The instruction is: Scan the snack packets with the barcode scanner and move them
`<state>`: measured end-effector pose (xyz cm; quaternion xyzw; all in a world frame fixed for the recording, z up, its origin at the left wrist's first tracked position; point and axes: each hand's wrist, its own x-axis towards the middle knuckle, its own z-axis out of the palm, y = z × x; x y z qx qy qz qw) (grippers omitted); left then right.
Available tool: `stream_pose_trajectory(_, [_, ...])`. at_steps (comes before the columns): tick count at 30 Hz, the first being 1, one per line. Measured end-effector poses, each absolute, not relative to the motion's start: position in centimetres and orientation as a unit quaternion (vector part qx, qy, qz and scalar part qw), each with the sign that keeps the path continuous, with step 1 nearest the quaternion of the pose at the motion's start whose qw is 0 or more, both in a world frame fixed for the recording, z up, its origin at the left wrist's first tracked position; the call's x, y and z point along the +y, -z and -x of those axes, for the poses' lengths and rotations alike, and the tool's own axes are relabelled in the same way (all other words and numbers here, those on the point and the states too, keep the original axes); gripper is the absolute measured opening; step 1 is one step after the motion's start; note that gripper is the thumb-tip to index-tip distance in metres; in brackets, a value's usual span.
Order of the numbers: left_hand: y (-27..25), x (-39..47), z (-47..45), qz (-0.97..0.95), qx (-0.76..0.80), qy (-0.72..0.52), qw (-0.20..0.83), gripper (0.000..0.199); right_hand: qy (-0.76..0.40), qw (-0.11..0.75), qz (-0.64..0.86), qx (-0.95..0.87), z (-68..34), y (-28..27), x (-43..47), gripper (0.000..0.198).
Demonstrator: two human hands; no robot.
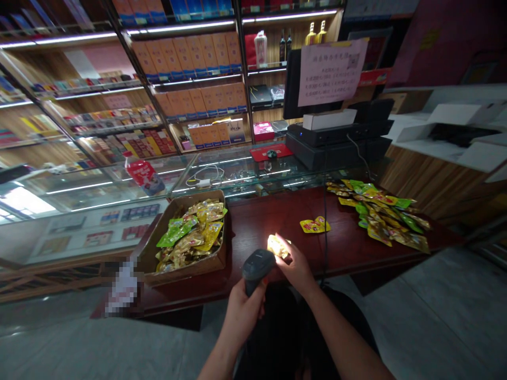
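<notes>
My left hand (244, 310) is closed round the handle of a dark grey barcode scanner (258, 264). Its head points right, toward a small snack packet (278, 245) that is lit brightly on its near side. Fingers of my right hand (296, 268) pinch this packet just above the front of the dark red table (261, 211). Beyond my right hand a flat yellow packet (315, 225) lies by itself. To the left, a cardboard box (148, 258) holds many gold, yellow and green packets. A spread pile of similar packets (382, 214) lies at the table's right.
Behind the table stands a glass counter (233, 168) with a red drink bottle (143, 174), a white cable and a mouse (271, 154). A monitor (293, 84) with a pink notice rises over a black cash drawer (336, 150). A thin black cable (325, 211) hangs across the table.
</notes>
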<state>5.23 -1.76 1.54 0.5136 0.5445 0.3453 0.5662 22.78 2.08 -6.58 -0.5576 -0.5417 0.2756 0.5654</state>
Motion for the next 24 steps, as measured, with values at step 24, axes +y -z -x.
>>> stream_pose_trajectory(24, [-1.28, -1.27, -5.38, -0.526, 0.54, -0.324, 0.572, 0.038, -0.31, 0.592, 0.572, -0.475, -23.05, 6.19, 1.86, 0.045])
